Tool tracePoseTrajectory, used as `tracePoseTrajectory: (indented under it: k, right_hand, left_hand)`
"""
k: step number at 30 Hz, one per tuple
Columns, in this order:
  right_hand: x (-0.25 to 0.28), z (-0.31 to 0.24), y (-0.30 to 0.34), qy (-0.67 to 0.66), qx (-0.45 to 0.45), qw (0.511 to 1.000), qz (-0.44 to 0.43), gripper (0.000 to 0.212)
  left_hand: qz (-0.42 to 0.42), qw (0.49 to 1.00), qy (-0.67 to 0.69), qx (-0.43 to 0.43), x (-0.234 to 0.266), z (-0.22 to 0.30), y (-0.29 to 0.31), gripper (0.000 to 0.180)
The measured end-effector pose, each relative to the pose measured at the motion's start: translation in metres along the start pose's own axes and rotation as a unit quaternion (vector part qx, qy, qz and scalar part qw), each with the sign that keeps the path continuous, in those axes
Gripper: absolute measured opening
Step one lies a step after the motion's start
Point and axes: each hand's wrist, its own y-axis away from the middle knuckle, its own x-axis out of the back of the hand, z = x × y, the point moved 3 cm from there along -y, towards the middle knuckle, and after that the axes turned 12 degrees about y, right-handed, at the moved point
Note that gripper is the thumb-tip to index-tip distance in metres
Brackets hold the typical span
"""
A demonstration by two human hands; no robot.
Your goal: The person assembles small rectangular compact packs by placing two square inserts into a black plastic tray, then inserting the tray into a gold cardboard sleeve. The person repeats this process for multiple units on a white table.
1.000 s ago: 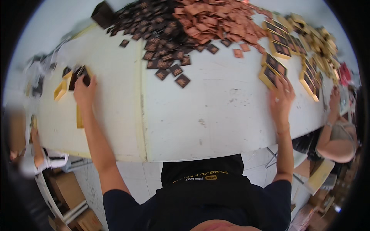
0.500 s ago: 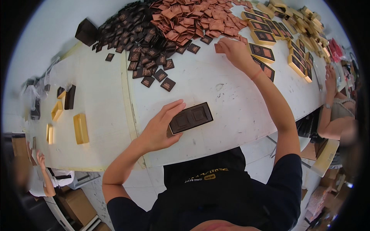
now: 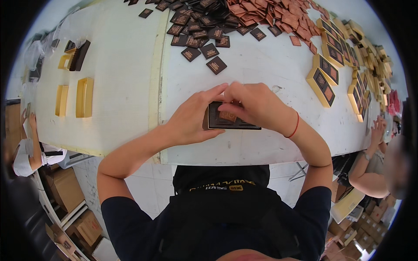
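A shallow rectangular box with a dark brown moulded insert (image 3: 246,125) lies on the white table in front of me. My left hand (image 3: 189,114) grips its left end, thumb along the near edge and fingers on the far side. A copper-brown square packet (image 3: 227,116) is pinched by my right hand (image 3: 263,104) against the insert's left half. The right fingers hide much of the insert behind them. Beyond the box are loose black square packets (image 3: 216,65) and a heap of copper-coloured ones (image 3: 291,18).
Gold boxes filled with squares (image 3: 324,89) stand at the right, with a heap of gold boxes (image 3: 379,58) behind. At the left are gold trays (image 3: 90,98) and a dark brown strip-like piece (image 3: 80,55). Other people's hands show at the left (image 3: 32,122) and right (image 3: 378,130) edges.
My right hand has come from beside the copper heap down to the box, bringing a copper-brown square packet. My left hand still holds the box. The view has shifted.
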Motion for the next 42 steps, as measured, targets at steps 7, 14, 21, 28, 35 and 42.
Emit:
tracePoseTrajectory:
  k: [7, 14, 21, 28, 35, 42]
  right_hand:
    - [-0.016, 0.000, 0.015, 0.151, 0.166, 0.961, 0.160, 0.022]
    - [0.006, 0.028, 0.003, 0.110, -0.053, 0.973, 0.196, 0.018]
    - [-0.025, 0.062, -0.040, 0.088, -0.157, 0.975, 0.129, 0.025]
    - [-0.002, 0.045, 0.006, -0.115, -0.129, 0.977, 0.127, 0.022]
    - [0.002, -0.003, 0.085, 0.088, -0.032, 0.981, 0.169, 0.037]
    - [0.006, -0.009, 0.093, 0.049, -0.119, 0.978, 0.165, 0.036]
  left_hand:
    - [-0.009, 0.999, -0.030, 0.016, -0.001, -0.002, 0.001, 0.100]
    - [0.000, 0.955, -0.188, -0.231, -0.008, 0.025, 0.009, 0.054]
    - [0.008, 0.951, -0.232, -0.205, -0.014, 0.026, 0.008, 0.034]
    - [0.011, 0.957, -0.211, -0.200, -0.009, 0.027, 0.006, 0.035]
    - [0.017, 0.959, -0.205, -0.193, -0.011, 0.023, 0.009, 0.039]
    - [0.044, 0.975, -0.109, -0.191, -0.011, 0.016, 0.008, 0.056]
